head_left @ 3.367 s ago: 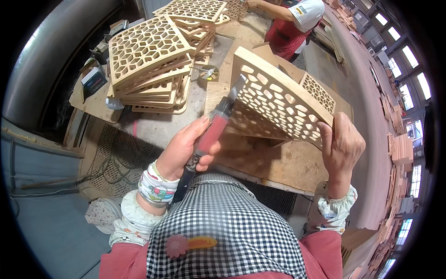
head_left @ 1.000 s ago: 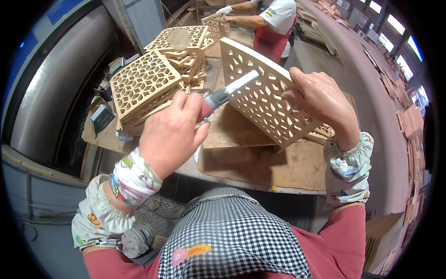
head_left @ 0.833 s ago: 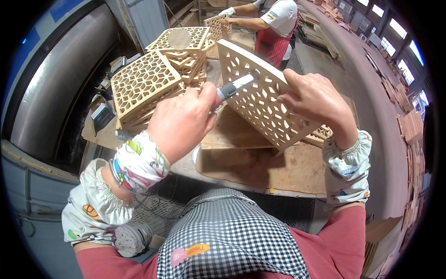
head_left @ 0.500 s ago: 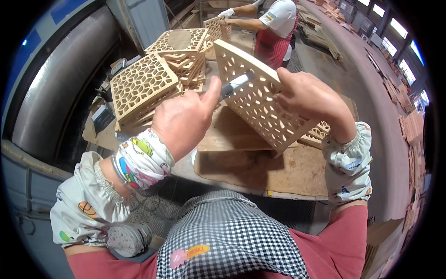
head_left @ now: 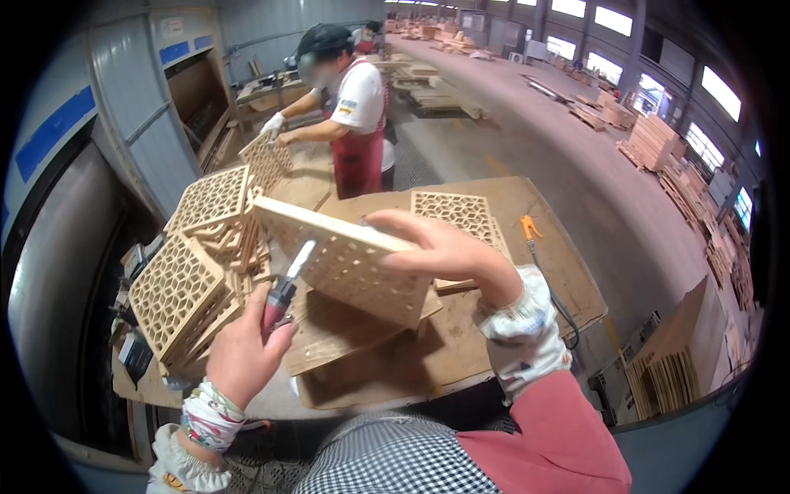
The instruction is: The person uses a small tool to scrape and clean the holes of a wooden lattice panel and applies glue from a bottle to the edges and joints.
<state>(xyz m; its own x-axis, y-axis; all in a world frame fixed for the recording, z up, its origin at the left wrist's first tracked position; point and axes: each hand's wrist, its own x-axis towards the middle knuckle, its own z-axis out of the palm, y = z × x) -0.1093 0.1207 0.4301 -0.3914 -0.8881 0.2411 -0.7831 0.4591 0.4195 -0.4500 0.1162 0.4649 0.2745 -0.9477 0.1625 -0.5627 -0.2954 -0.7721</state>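
Observation:
My left hand (head_left: 245, 350) is closed around a slim handheld tool (head_left: 280, 301) with a dark and red body and a pale rod-shaped tip. That tip meets or overlaps the face of a pale wooden lattice panel (head_left: 350, 267); contact is hard to judge. By its upper edge, my right hand (head_left: 440, 247) grips the panel, thumb and fingers on opposite sides. The panel leans at a tilt over a wooden board (head_left: 329, 333) on the worktable (head_left: 461, 350). Its cut-outs look smeared by motion.
Stacked lattice panels (head_left: 177, 288) crowd the left side. Another panel pile (head_left: 453, 216) lies beyond my right hand, near an orange air gun (head_left: 531, 228) with a hose. Across the table, a co-worker (head_left: 354, 107) in white gloves handles a panel (head_left: 267, 165).
The view has lifted, bringing the co-worker and the air gun into sight. The held panel now leans flatter. My left hand sits lower on the tool, showing more of its body.

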